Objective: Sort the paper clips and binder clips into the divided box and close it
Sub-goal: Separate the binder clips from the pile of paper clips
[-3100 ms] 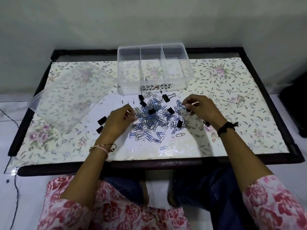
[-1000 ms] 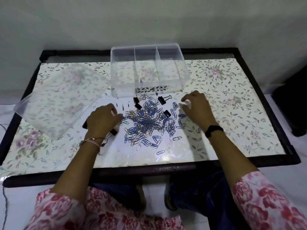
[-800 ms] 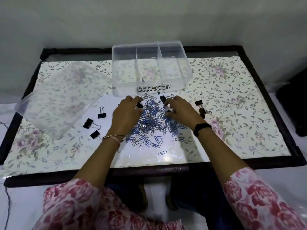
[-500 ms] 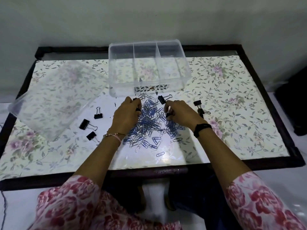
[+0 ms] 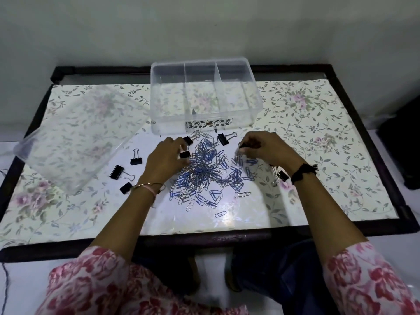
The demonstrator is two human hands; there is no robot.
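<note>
A heap of blue and silver paper clips lies in the middle of the table, in front of the clear divided box, whose compartments look empty. My left hand rests on the heap's left edge, fingers pinched on a black binder clip. My right hand hovers over the heap's right side, fingers closed on a small black binder clip with paper clips dangling from it. Three black binder clips lie left of my left hand. More binder clips sit near the box and by my right wrist.
The box's clear lid lies tilted at the left, overhanging the table edge. The table has a floral cover and a dark raised frame. A wall stands close behind the box. A dark object sits on the floor at the right.
My right hand has drawn to the right, away from the heap's centre, lifting a binder clip with tangled paper clips. My left hand stays at the heap's left edge.
</note>
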